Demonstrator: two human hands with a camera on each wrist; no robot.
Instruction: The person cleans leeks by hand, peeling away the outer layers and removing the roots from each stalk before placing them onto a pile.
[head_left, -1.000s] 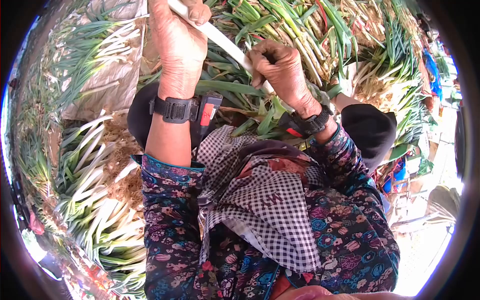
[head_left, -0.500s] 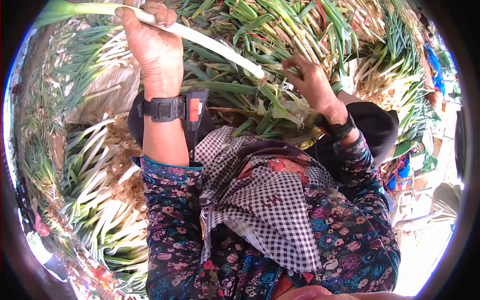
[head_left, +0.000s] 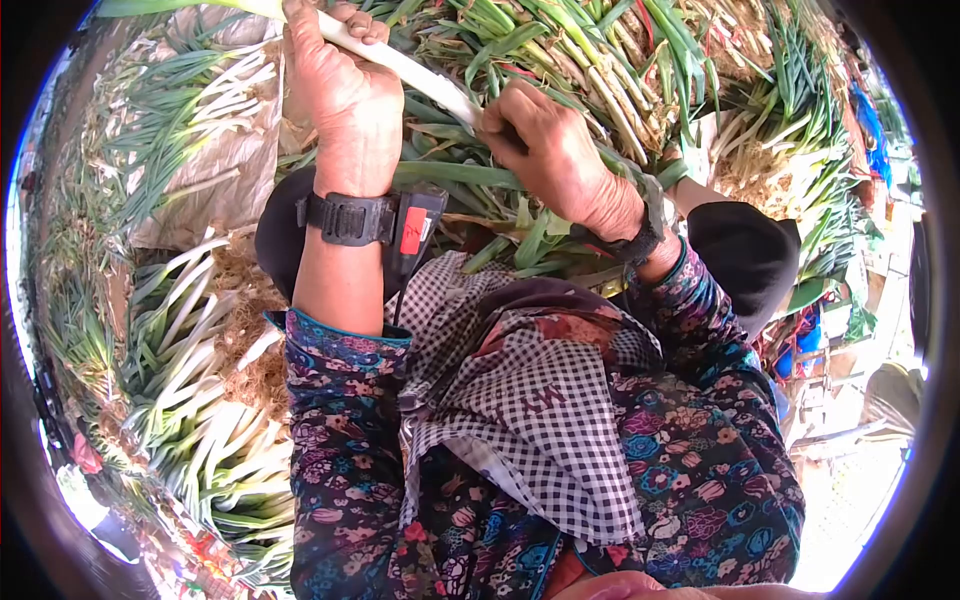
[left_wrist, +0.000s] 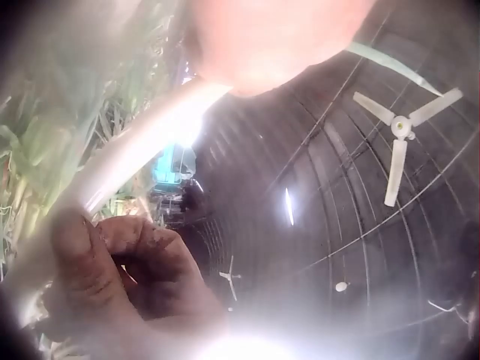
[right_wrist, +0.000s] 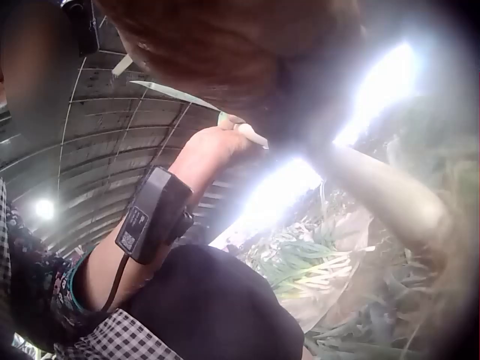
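Observation:
A long white leek stalk (head_left: 415, 75) slants down to the right in the head view, its green top at upper left. My left hand (head_left: 350, 95) grips it partway along, fingers curled over. At the lower white end, my right hand (head_left: 560, 155) pinches the stalk, hiding the tip. The left wrist view shows thumb and finger of the right hand (left_wrist: 142, 274) against the stalk (left_wrist: 135, 161), with the left palm (left_wrist: 277, 37) blurred above. In the right wrist view the left hand (right_wrist: 210, 150) holds the stalk beyond the large, blurred right hand (right_wrist: 217, 52).
Leeks with roots (head_left: 220, 440) lie along the left, and more (head_left: 790, 165) at the right. A green leafy heap (head_left: 570, 60) is beyond my hands. A pale sheet (head_left: 215, 205) lies at upper left. Dark-clad knees (head_left: 740, 260) flank the work.
Half a second ago my right hand was off the stalk; it has moved left and up and pinches the white end. My left hand has shifted right with the stalk.

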